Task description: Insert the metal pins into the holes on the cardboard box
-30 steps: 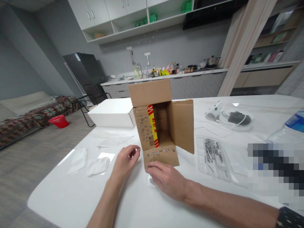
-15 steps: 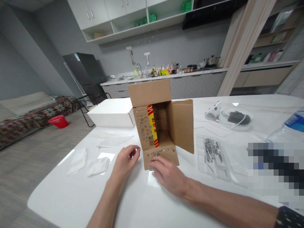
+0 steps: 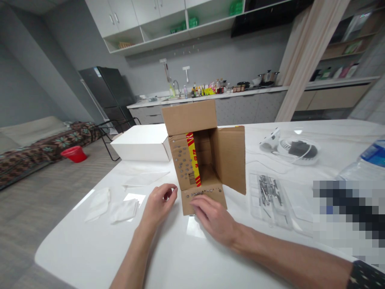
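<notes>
A cardboard box [image 3: 173,176] stands on its side with its opening toward me and its flaps spread. Grey round heads, like those of screws or nails, dot its left flap beside a yellow and red tape strip [image 3: 194,160]. More heads and small dark holes run in a row across the lower flap [image 3: 221,200]. My right hand [image 3: 215,218] rests over that flap, fingertips pinched together near the row; what they hold, if anything, is hidden. Left of the box, my left hand [image 3: 159,202] is curled, thumb and forefinger pinched beside its edge; anything between them is too small to name.
To the right lies a clear compartment case [image 3: 269,198] of metal screws or nails. Behind it are a white device with a cable [image 3: 297,150] and a large water bottle [image 3: 367,162]. A white box [image 3: 141,144] and folded tissues [image 3: 124,210] are on the left of the table [image 3: 90,245].
My right hand has shifted slightly right and up on the lower flap, and the small pale, thin thing seen at its fingertips no longer shows. My left hand and the box stay put.
</notes>
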A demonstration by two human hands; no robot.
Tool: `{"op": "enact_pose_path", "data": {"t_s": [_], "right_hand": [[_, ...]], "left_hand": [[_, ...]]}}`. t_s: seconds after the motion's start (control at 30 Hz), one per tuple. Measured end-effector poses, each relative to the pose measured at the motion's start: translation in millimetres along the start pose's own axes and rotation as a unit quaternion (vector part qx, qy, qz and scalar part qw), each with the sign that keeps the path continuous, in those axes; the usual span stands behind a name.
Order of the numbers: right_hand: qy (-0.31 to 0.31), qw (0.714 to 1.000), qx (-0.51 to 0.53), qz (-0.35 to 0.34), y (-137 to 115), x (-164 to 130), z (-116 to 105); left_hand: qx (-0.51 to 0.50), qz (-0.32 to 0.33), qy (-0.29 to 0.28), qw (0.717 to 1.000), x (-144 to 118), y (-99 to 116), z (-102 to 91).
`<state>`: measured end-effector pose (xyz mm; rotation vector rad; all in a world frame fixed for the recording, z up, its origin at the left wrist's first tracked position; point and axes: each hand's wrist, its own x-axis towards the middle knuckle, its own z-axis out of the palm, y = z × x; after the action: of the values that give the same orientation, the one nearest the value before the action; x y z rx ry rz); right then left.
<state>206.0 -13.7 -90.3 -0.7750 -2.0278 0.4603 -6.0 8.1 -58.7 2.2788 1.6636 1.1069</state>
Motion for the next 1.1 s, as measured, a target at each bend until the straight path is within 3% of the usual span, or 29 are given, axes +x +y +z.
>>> {"op": "enact_pose_path", "data": {"t_s": [0.23,0.5,0.73,0.8,0.9,1.0,1.1], "right_hand": [[0.052,0.997,0.050,0.007,-2,10,-8],[0.096,0.994,0.034,0.050,10,16,-9],[0.084,0.995,0.016,0.043,10,10,-5],[0.056,0.998,-0.007,0.033,8,7,-5],[-0.055,0.994,-0.091,0.009,0,3,-5],[-0.182,0.962,-0.202,0.022,-13,4,-7],[-0.237,0.933,-0.266,0.059,-23,7,-10]], "left_hand": [[-0.005,-0.001,0.003,1.000,-1,1,-1.4],[-0.008,0.008,0.006,1.000,0,1,-0.9],[-0.010,0.009,0.010,1.000,0,0,-0.7],[-0.010,0.009,0.012,1.000,-1,0,-0.6],[-0.009,0.009,0.013,1.000,-1,0,-0.1],[-0.001,0.004,0.011,1.000,-1,-1,0.6],[0.003,-0.002,0.010,1.000,-1,-1,1.0]]}}
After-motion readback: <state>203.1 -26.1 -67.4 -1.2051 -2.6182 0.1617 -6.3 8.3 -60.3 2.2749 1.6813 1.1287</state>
